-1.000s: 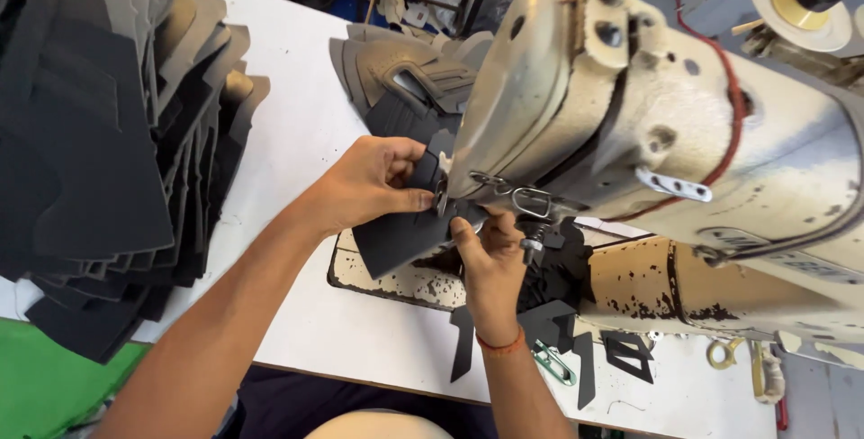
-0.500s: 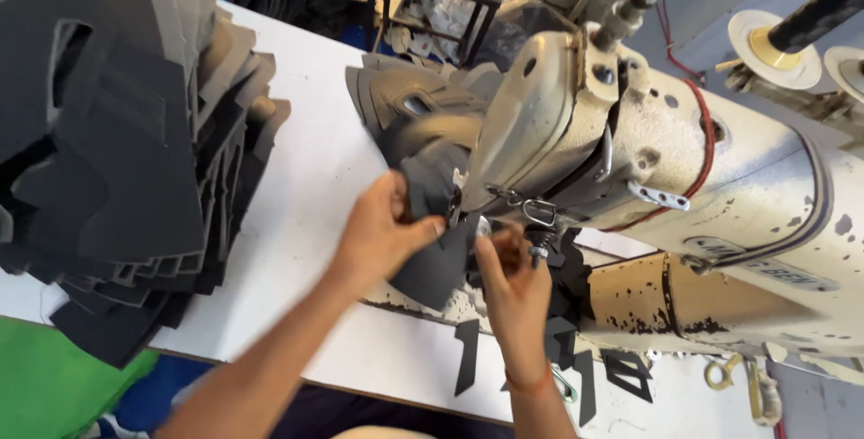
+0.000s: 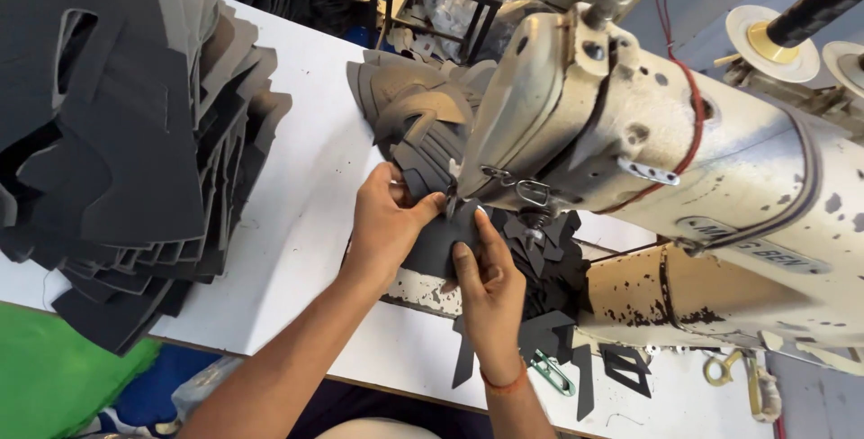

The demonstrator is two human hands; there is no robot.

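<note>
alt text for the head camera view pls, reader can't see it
Both hands, left hand and right hand, press a dark cut fabric piece under the head of a worn cream sewing machine on a white table. A tall stack of dark cut pieces sits at left, and a smaller pile lies behind the hands.

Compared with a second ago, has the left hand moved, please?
Yes. The left hand has slid along the dark piece, closer to the sewing machine head.
</note>
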